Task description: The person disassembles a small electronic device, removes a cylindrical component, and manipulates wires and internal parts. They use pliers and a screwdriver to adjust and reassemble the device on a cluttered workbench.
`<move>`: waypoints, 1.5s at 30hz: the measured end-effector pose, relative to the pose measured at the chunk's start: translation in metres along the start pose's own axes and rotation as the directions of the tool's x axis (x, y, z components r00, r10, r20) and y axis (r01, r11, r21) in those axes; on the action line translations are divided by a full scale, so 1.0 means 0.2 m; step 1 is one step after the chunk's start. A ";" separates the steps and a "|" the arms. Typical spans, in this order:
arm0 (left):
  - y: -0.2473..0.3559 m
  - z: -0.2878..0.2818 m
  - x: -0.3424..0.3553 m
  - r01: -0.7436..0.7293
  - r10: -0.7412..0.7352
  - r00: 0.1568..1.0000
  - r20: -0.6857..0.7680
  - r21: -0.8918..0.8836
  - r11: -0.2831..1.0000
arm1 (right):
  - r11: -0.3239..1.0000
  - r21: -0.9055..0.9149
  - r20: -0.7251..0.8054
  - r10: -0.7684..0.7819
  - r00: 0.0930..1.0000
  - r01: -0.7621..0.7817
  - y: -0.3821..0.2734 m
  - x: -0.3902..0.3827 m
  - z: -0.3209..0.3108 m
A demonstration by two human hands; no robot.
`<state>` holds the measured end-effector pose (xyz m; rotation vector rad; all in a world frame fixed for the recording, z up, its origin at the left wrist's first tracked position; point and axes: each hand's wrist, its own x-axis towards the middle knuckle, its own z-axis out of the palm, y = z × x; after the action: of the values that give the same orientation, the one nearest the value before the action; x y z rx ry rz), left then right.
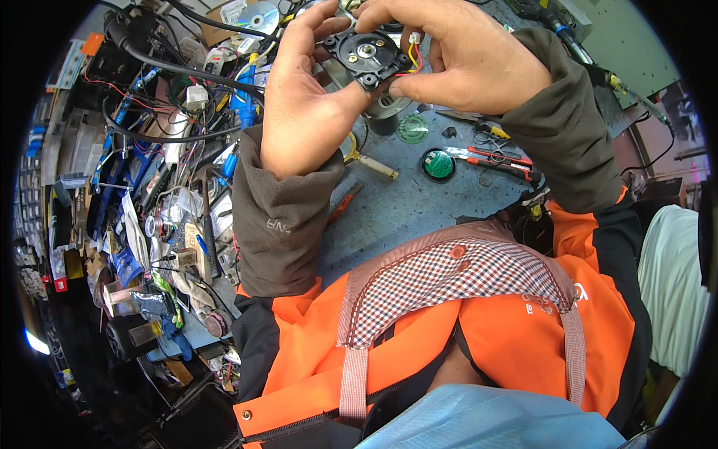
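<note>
Above the workbench, both hands hold up a black motor-like part (368,54), roughly square with screw lugs at its corners and a brass-coloured centre. Red and yellow wires (413,60) run from its right side to a small white connector (415,37). My left hand (307,112) grips it from the left, thumb under the near corner. From the right, my right hand (475,63) closes round it, its thumb by the wires and index finger over the far side. Behind and below the part, a grey cylindrical piece (384,118) is partly hidden.
On the blue-grey bench (404,206) lie a green disc (412,129), a round black cap with a green board (438,165), red-handled pliers (508,166) and a tool with a pale handle (378,166). Cables, tools and loose parts (176,202) crowd the left side.
</note>
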<state>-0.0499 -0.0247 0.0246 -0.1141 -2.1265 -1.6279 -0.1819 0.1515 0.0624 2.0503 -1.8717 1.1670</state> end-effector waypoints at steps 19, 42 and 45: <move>-0.07 0.14 -0.17 -0.324 0.324 0.946 -0.019 0.020 0.946 | 0.956 0.287 -0.123 -0.030 0.992 0.065 0.05 -0.14 0.01; -0.14 0.12 -0.18 -0.374 0.375 0.927 -0.005 0.058 0.926 | 0.962 0.203 -0.126 -0.157 0.980 0.180 0.06 -0.12 0.04; -0.11 0.15 -0.17 -0.350 0.351 0.936 -0.040 0.034 0.936 | 0.958 0.254 -0.111 -0.106 0.988 0.131 0.03 -0.11 0.03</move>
<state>-0.0353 0.0040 -0.0141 -0.4199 -1.9575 -1.3782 -0.1838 0.1643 0.0426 2.1561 -1.5994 1.5210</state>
